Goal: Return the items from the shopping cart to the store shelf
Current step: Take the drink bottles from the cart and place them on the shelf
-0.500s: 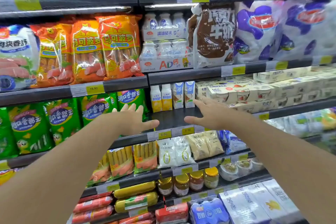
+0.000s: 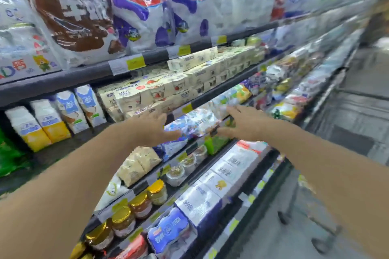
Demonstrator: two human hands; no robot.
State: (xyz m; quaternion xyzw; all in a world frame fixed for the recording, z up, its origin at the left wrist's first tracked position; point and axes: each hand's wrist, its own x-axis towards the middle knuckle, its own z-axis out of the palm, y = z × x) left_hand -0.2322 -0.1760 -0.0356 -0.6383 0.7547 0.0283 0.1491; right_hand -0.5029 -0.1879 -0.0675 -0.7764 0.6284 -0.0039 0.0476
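Both my arms reach out towards the store shelf (image 2: 212,99). My left hand (image 2: 154,130) is open with fingers spread and holds nothing. My right hand (image 2: 242,125) is also open and empty, about a hand's width to its right. Between and behind them lies a blue and white plastic bag (image 2: 195,122) on the shelf; neither hand grips it. Only the lower frame and wheels of the shopping cart (image 2: 322,245) show at the lower right, blurred.
Cream yoghurt packs (image 2: 189,82) fill the shelf above my hands, with milk cartons (image 2: 69,109) to the left. Large milk bags (image 2: 134,6) stand higher up. Below are gold-lidded jars (image 2: 139,204) and white cartons (image 2: 223,176). The aisle floor (image 2: 362,111) runs along the right.
The view has swung right along the shelves and come closer. Both hands stay open and empty, now in front of the blue and white bag instead of the gap beside the small cartons.
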